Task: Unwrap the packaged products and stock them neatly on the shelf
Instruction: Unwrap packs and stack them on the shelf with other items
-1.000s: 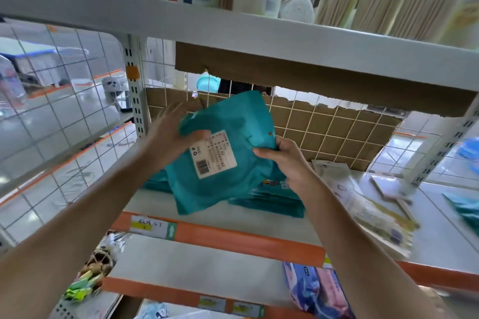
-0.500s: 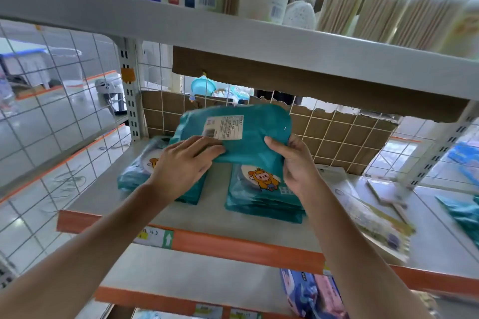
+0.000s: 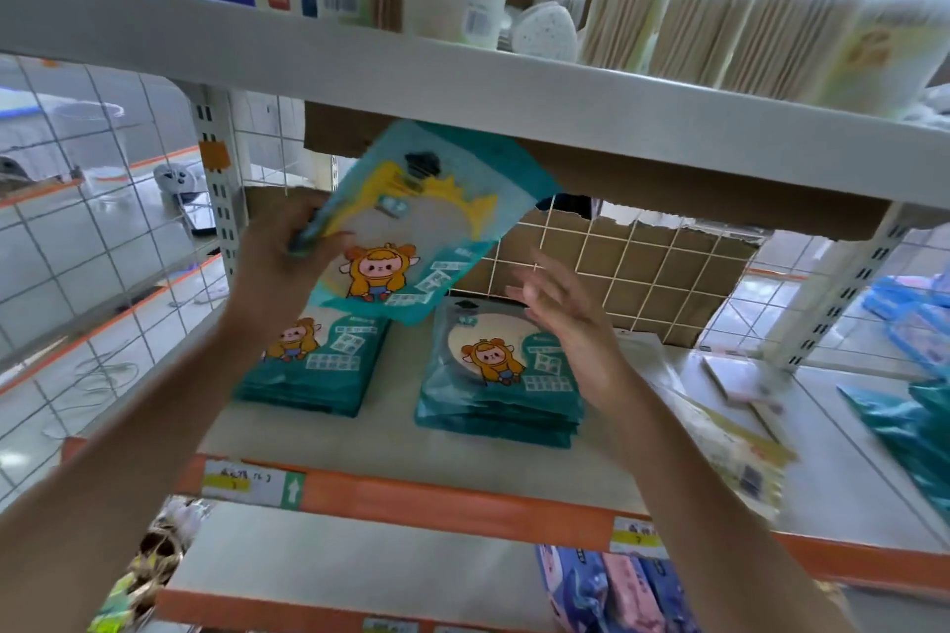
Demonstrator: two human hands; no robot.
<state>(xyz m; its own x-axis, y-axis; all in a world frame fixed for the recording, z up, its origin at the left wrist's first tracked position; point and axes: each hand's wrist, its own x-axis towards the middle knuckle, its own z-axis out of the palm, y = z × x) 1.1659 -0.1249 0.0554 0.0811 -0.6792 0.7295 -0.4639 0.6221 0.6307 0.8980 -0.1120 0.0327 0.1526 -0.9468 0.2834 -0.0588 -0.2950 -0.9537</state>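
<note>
shelf [image 3: 390, 432]: flat pale board, matt, with an orange strip [image 3: 462, 504] along the front lip and paper tags stuck on it.

pack [image 3: 411, 231]: flat teal pouch, glossy film, soft-cornered rectangle. yellow crown-shaped border round a pale window, cartoon figure in an orange hood below, dark mark at the top. held in the air above the shelf, tilted, top end up near the underside of the upper shelf [image 3: 360, 72], printed face toward the camera.

left stack [image 3: 318, 365] and right stack [image 3: 493, 386]: same teal pouches, lying flat on the shelf, faces up, side by side with a bare gap between, edges layered and slightly uneven.

grid [image 3: 617, 262] at the back of the shelf: thin white wire squares, brown cardboard with a torn top edge behind.

pale pack [image 3: 730, 437]: flat, on the shelf to the right of the right stack; blurred.

tubs [image 3: 719, 16] on the upper shelf: tall clear cylinders packed with thin wooden sticks, white tips.

left hand [image 3: 280, 267]: raised over the left stack, forearm reaching up from low left, fingers and thumb pinching the pack's left edge. blurred, exact finger lay unreadable.

right hand [image 3: 565, 319]: above the right stack, apart from the pack, fingers straight and spread, pointing up toward it, holding nothing; motion-blurred.
</note>
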